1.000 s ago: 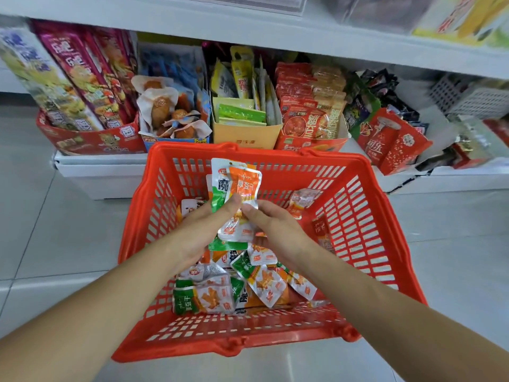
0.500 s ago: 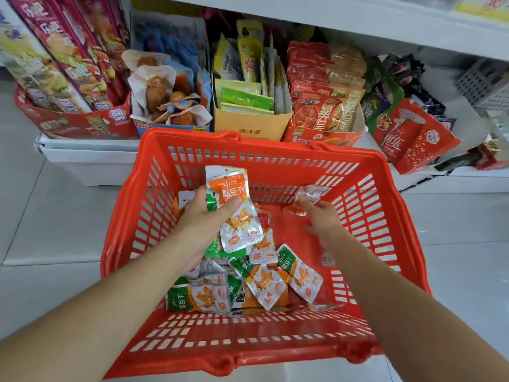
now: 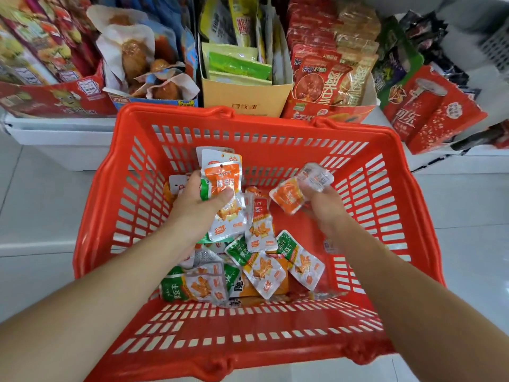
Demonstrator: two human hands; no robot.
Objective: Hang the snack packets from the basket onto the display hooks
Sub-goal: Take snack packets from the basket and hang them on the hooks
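Observation:
A red plastic basket (image 3: 385,188) stands on the floor below me, with several small orange and green snack packets (image 3: 261,268) piled on its bottom. My left hand (image 3: 198,202) is inside the basket and shut on a small stack of packets (image 3: 223,177), orange one on top, held upright. My right hand (image 3: 325,208) is at the basket's right side, shut on a single orange packet (image 3: 292,194) lifted off the pile. No display hooks are in view.
Behind the basket a low white shelf (image 3: 68,133) carries boxes of snacks: a red carton (image 3: 55,97) at left, a yellow cardboard box (image 3: 245,100) in the middle, red packets (image 3: 330,86) and cola-print bags (image 3: 429,111) at right. Grey floor tiles lie on both sides.
My right hand let go of the stack, reached to the basket's far right side and picked up a single orange packet. My left hand kept its stack. The view tilted downward.

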